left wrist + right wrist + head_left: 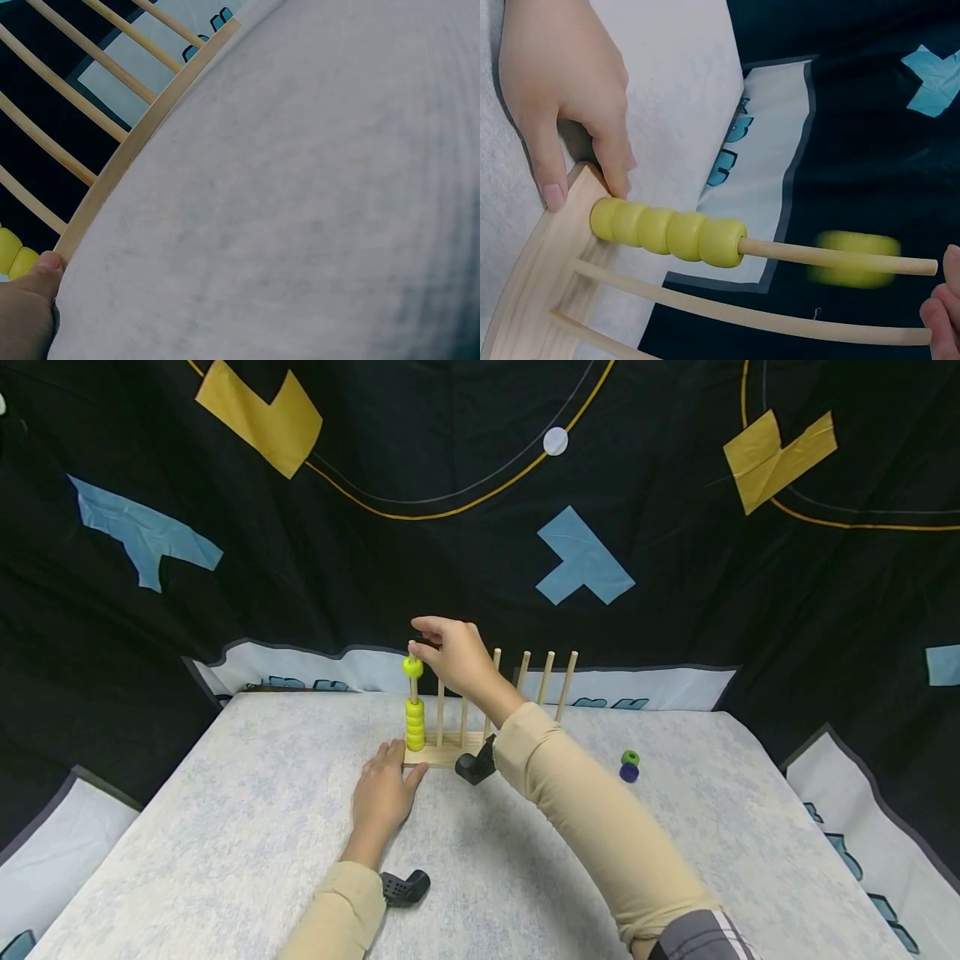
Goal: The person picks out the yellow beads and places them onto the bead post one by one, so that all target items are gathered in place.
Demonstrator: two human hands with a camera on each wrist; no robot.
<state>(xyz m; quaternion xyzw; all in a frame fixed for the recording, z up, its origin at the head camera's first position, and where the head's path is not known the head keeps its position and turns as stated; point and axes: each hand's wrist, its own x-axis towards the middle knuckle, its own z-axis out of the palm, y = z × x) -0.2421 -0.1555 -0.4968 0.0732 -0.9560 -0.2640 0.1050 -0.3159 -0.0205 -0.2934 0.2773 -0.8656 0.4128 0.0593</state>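
A wooden peg rack (pixel 442 753) with several upright rods stands toward the back of the table. Its leftmost rod carries a stack of yellow beads (pixel 667 231) at the bottom. Higher on that same rod is one more yellow bead (pixel 412 667), blurred in the right wrist view and apart from the stack. My right hand (pixel 467 664) is at the rod's top, thumb and fingers parted, with the bead below them. With thumb and fingers on opposite sides, my left hand (pixel 382 793) grips the left end of the base; its thumb also shows in the left wrist view.
A green bead (pixel 631 757) and a dark blue bead (pixel 629 772) lie close together on the table (pixel 247 827), right of the rack. Behind the table hangs a black cloth (pixel 465 568) with yellow and blue shapes. The rack's other rods are bare.
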